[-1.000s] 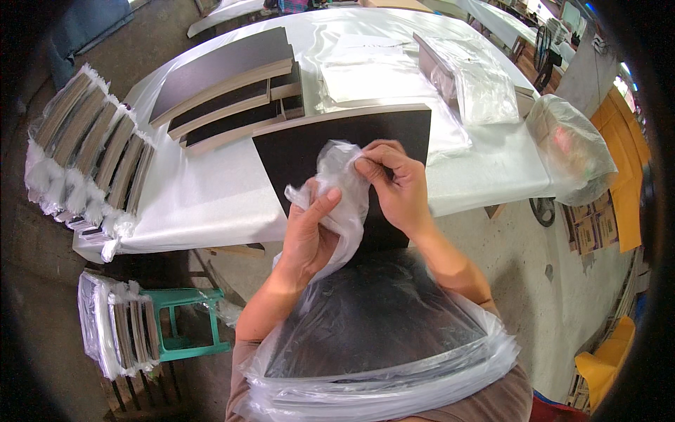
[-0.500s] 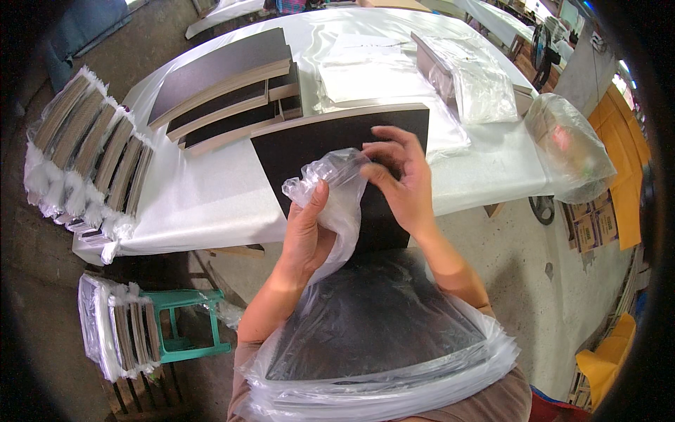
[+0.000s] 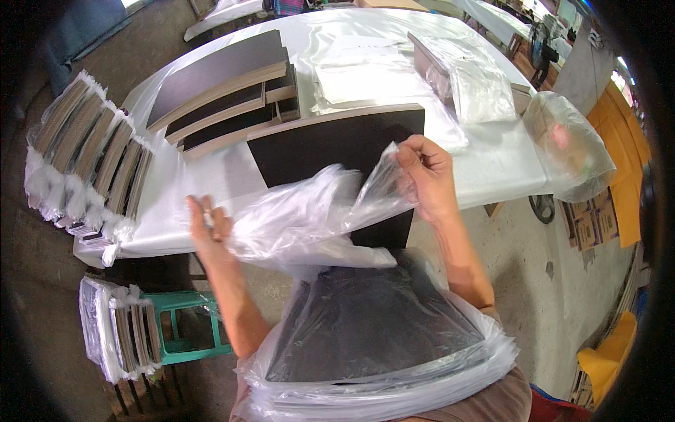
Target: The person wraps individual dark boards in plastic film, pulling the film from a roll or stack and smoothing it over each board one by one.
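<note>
Bundles (image 3: 88, 151) of boards in plastic stand on the left end of the white-covered bench (image 3: 165, 211), between nine and ten o'clock from the middle of your view. At eight o'clock, a smaller wrapped bundle (image 3: 116, 327) sits just beside a green stool (image 3: 184, 299). Your left hand (image 3: 209, 225) is at nine o'clock, at the left end of the plastic sheet (image 3: 302, 218); its fingers are partly curled and blurred, so you cannot tell whether it grips. Between ten and eleven o'clock, dark boards (image 3: 218, 74) with pale edges lie piled on the bench.

The plastic sheet is at the centre, crumpled and stretched between your hands. Behind it, toward twelve o'clock, one dark board (image 3: 330, 144) stands upright, pale edge on top. A wrapped stack (image 3: 380, 330) rests on your lap at six o'clock.

Your right hand (image 3: 425, 172), at two o'clock, pinches the sheet's right corner narrowly between thumb and fingers. Past it, a clear-wrapped pack (image 3: 478, 84) lies on the bench between one and two o'clock, and a cloudy plastic bag (image 3: 573, 151) hangs at the bench's right end, between two and three.
</note>
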### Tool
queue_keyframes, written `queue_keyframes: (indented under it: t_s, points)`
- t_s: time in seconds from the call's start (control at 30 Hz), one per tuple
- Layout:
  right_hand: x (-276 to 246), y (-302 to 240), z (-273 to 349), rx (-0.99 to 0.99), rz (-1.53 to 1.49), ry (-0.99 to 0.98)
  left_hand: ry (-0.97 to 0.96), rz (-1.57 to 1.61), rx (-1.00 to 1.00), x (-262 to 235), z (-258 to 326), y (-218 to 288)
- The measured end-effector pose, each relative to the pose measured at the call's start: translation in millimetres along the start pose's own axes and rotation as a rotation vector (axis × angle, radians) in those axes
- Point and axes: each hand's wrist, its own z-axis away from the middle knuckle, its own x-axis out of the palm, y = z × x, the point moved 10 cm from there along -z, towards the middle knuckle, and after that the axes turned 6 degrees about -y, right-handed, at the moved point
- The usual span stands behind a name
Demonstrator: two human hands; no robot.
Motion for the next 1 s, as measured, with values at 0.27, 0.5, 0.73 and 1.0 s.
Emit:
queue_keyframes:
  t_s: [0.27,0.5,0.73,1.0]
  points:
    - [24,-6,-1,0.018,0.337,-0.166,0.116,-0.559,0.136,-27,-10,39]
    - [66,-28,8,-0.145,0.564,-0.188,-0.833,-0.334,0.339,182,85,5]
    - [53,-24,-1,-0.255,0.442,-0.133,-0.731,-0.06,-0.099,166,73,-40]
    - [46,-38,0,-0.432,0.549,-0.044,-0.937,0.38,-0.247,176,78,-47]
